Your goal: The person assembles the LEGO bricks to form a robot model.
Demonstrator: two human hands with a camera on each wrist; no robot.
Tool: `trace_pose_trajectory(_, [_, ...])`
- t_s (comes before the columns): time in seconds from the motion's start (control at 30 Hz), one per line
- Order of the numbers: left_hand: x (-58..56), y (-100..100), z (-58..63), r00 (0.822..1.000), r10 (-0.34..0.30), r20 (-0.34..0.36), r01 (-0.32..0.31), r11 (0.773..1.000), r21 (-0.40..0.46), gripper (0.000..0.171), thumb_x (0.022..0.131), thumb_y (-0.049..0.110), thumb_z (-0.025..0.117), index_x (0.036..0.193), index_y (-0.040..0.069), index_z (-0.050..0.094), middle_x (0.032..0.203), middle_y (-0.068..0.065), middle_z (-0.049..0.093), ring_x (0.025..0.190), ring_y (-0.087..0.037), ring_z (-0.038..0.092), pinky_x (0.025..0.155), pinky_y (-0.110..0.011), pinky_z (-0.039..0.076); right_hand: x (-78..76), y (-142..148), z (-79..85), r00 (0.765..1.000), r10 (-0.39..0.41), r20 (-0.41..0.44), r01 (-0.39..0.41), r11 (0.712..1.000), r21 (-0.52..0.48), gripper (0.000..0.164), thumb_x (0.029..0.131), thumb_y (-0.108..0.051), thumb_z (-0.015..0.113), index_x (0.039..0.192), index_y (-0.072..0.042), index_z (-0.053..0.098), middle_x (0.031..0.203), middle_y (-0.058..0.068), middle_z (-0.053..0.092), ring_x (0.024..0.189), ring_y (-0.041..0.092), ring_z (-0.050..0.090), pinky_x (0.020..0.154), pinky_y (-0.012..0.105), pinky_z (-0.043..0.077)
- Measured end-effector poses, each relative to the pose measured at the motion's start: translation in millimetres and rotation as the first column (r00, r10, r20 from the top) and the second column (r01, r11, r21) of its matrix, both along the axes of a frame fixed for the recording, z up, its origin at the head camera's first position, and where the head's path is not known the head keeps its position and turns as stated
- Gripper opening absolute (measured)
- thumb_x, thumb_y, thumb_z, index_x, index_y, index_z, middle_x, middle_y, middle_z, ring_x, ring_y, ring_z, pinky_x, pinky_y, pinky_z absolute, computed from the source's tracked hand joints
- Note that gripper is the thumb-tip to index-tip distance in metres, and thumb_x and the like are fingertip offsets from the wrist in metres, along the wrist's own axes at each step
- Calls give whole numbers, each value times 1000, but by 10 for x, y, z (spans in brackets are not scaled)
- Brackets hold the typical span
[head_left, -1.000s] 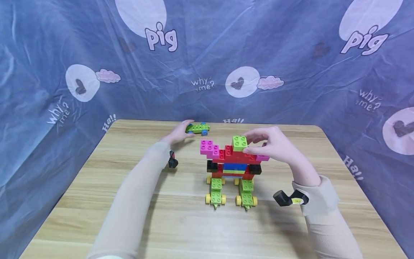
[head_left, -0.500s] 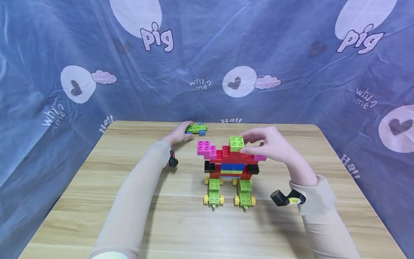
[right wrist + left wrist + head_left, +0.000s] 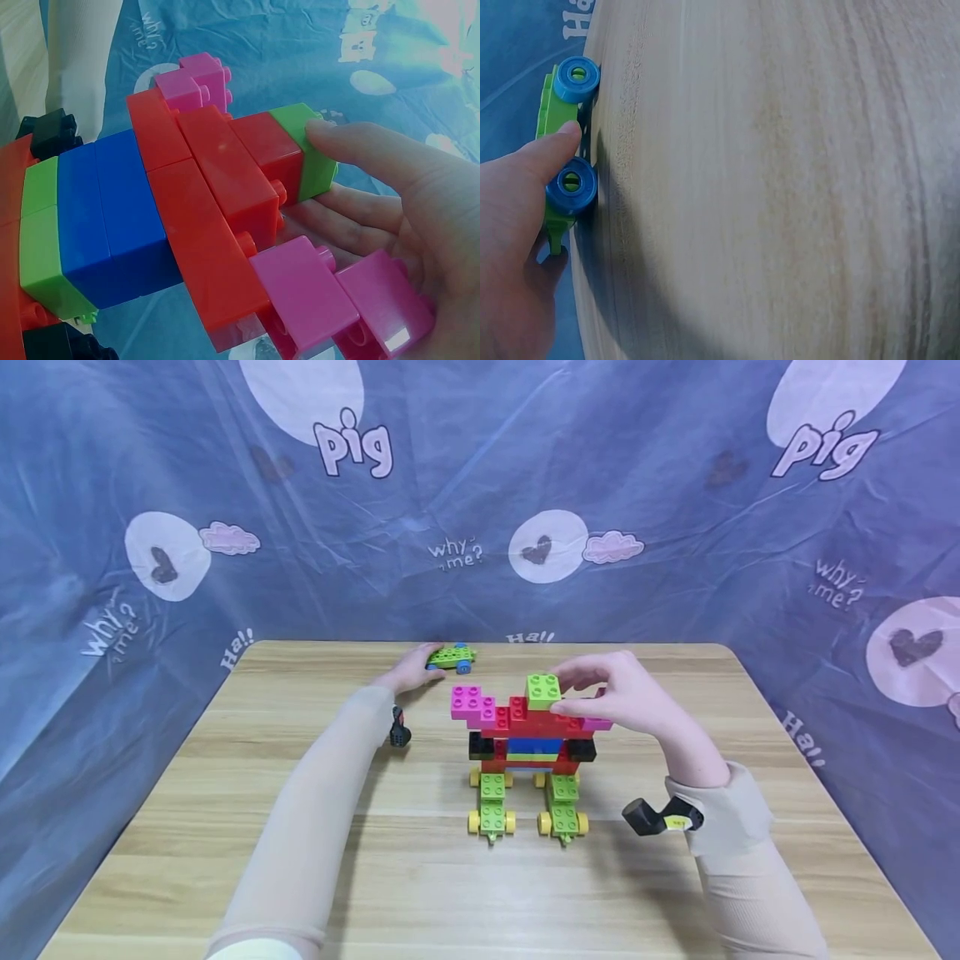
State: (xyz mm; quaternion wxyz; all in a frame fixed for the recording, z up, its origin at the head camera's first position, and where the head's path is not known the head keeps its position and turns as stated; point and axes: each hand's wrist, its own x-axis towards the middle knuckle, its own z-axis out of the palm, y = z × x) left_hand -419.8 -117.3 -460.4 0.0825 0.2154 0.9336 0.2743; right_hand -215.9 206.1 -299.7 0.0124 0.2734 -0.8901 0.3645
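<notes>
My left hand [image 3: 411,671] reaches to the table's back edge and grips a green toy car base [image 3: 452,657] with blue wheels. In the left wrist view its thumb presses the car base's side between two blue wheels [image 3: 571,185]. My right hand [image 3: 626,695] pinches the light green block [image 3: 543,692] on top of a standing figure of building blocks. The right wrist view has the thumb on that green block [image 3: 304,150], fingers behind it. Below it come red blocks [image 3: 225,172], pink side blocks [image 3: 304,292], blue blocks [image 3: 112,214] and black ones [image 3: 582,749].
Two green wheeled bases [image 3: 564,810] with yellow wheels carry the figure on the wooden table [image 3: 420,893]. A blue printed cloth [image 3: 420,468] hangs behind the table and along its sides. Each wrist bears a black camera mount [image 3: 652,817].
The head view has swung a little, so everything sits slightly further left in it. Both hands keep their holds on the car base and the green block.
</notes>
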Motion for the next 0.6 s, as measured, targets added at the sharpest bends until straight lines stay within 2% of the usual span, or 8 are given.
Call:
trace_pose_trajectory(0.03, [-11, -7, -20, 1000, -7, -22, 7, 1000, 6, 67, 96, 28, 60, 150, 5, 29, 153, -19, 31, 140, -36, 31, 117, -48, 23, -2, 0, -2, 1000, 0, 2, 0, 1000, -2, 35, 79, -16, 78, 111, -4, 70, 101, 9, 73, 92, 28, 67, 70, 27, 54])
trace_pose_trajectory(0.2, [-23, -5, -42, 999, -11, -44, 12, 1000, 4, 65, 95, 28, 60, 149, 4, 32, 151, -20, 34, 138, -37, 33, 116, -48, 25, -2, 3, -12, 1000, 2, -11, -2, 1000, -3, 34, 79, -15, 78, 111, -4, 70, 101, 10, 73, 91, 26, 68, 67, 26, 54])
trace_pose_trajectory(0.27, [0, 8, -23, 999, -6, -35, 6, 1000, -1, 65, 95, 24, 61, 149, 2, 32, 152, -20, 33, 140, -36, 30, 117, -48, 22, 1, 7, -16, 1000, 1, -17, -1, 1000, -2, 34, 79, -14, 78, 111, -4, 70, 100, 10, 73, 90, 24, 68, 66, 26, 54])
trace_pose_trajectory(0.37, [35, 21, -6, 998, -12, -59, 11, 1000, -24, 65, 95, 23, 62, 148, 1, 32, 152, -20, 33, 141, -36, 29, 117, -49, 21, 6, 12, -15, 1000, -5, -14, 5, 1000, -6, 34, 79, -14, 78, 110, -4, 70, 100, 10, 73, 89, 22, 68, 65, 26, 54])
trace_pose_trajectory(0.6, [85, -26, -13, 996, -17, -82, 14, 999, -41, 67, 93, 26, 64, 147, 1, 34, 151, -20, 36, 138, -37, 34, 115, -50, 24, 3, 1, -3, 1000, -2, 0, 2, 1000, -12, 35, 79, -15, 78, 111, -4, 70, 100, 10, 73, 90, 23, 68, 66, 25, 53])
